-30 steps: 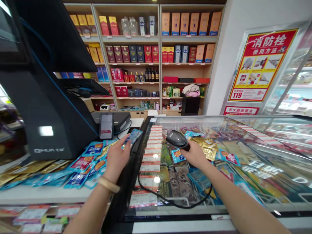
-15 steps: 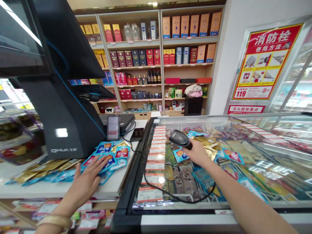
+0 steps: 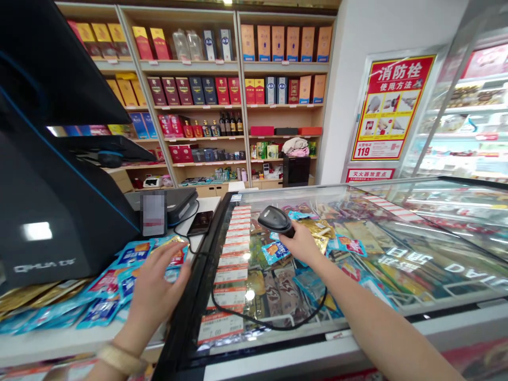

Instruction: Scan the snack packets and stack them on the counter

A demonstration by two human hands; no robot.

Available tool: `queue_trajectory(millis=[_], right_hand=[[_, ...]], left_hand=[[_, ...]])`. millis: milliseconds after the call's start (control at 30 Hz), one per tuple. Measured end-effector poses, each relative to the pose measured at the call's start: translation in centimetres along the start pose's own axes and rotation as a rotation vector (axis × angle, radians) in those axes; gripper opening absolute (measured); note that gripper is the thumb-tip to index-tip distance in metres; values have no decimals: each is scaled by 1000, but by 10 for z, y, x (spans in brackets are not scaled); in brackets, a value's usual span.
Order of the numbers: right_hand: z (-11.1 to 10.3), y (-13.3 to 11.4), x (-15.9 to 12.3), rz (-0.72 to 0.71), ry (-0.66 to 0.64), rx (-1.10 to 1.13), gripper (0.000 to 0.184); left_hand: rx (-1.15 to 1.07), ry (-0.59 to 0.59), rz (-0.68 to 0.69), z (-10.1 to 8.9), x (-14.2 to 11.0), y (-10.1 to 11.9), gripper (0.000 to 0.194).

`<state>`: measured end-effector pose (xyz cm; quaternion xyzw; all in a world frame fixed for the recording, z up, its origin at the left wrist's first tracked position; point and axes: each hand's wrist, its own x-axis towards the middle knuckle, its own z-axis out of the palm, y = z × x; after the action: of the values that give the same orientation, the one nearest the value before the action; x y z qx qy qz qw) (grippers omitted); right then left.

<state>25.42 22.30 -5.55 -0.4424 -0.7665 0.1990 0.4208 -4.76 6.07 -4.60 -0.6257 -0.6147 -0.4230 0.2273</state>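
Note:
My right hand (image 3: 304,244) is wrapped round the grip of a black barcode scanner (image 3: 275,219), held above the glass-topped freezer. Beneath and beside the scanner lie blue snack packets (image 3: 275,253) and gold packets (image 3: 317,228). On the white counter, my left hand (image 3: 156,288) hovers at the right side of a pile of blue snack packets (image 3: 103,309), fingers stretched and thumb apart. It hides part of that pile, and nothing shows in its grasp. More gold packets (image 3: 50,293) lie at the pile's left end.
A black checkout terminal (image 3: 51,211) rises at the left. Near it are a small payment display (image 3: 153,214) and a phone (image 3: 200,223). The scanner's cable (image 3: 270,324) loops across the freezer (image 3: 234,360), where price labels (image 3: 226,299) line the left side. Shelves of boxed bottles stand behind.
The view has turned right. My left hand has come up off the packets and shifted toward the counter's right edge. My right hand keeps the scanner over the freezer.

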Motion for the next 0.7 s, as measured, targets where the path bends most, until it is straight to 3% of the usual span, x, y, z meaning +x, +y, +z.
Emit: queue_trajectory(millis=[200, 333, 500, 600, 700], right_hand=[[1, -1, 1, -9, 22, -7, 22], [2, -1, 2, 8, 40, 4, 19], [1, 0, 4, 32, 50, 16, 19], [1, -2, 4, 43, 45, 33, 21], [1, -3, 3, 40, 29, 35, 21]], left_hand=[[-217, -483, -101, 108, 35, 83, 33], [-185, -695, -10, 149, 37, 118, 32], [-31, -794, 114, 154, 30, 128, 24], [-12, -818, 48, 145, 33, 115, 23], [-101, -749, -48, 135, 39, 93, 25]])
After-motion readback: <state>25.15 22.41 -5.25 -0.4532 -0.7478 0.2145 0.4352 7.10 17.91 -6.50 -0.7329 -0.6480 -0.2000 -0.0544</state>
